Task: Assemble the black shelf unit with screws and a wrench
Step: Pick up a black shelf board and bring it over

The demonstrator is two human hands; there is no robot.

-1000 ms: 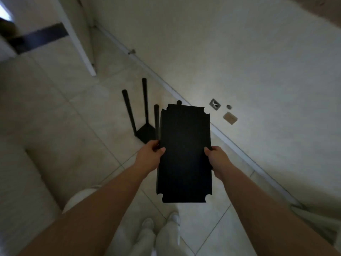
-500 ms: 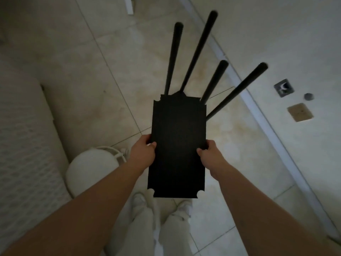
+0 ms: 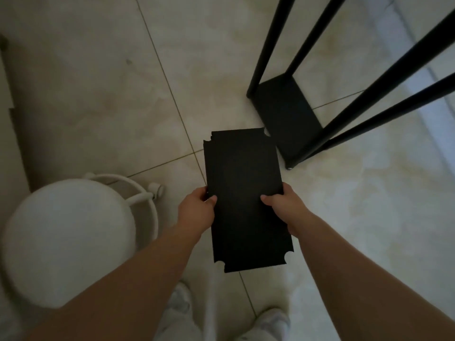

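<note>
I hold a stack of black rectangular shelf boards (image 3: 243, 193) with notched corners out in front of me above the floor. My left hand (image 3: 197, 209) grips the stack's left edge and my right hand (image 3: 286, 207) grips its right edge, thumbs on top. Just beyond, at the upper right, stands the partly built black shelf unit: a black base board (image 3: 285, 112) on the tiles with black poles (image 3: 268, 43) rising from its corners. No screws or wrench are visible.
A round white stool (image 3: 66, 239) with a ring footrest stands at the lower left, close to my left arm. My white shoes (image 3: 268, 321) are below the boards. Pale floor tiles (image 3: 98, 94) spread around.
My view has tipped further down and closer. The boards have come lower, to the near left of the unit's base instead of covering it. Both hands keep their grip.
</note>
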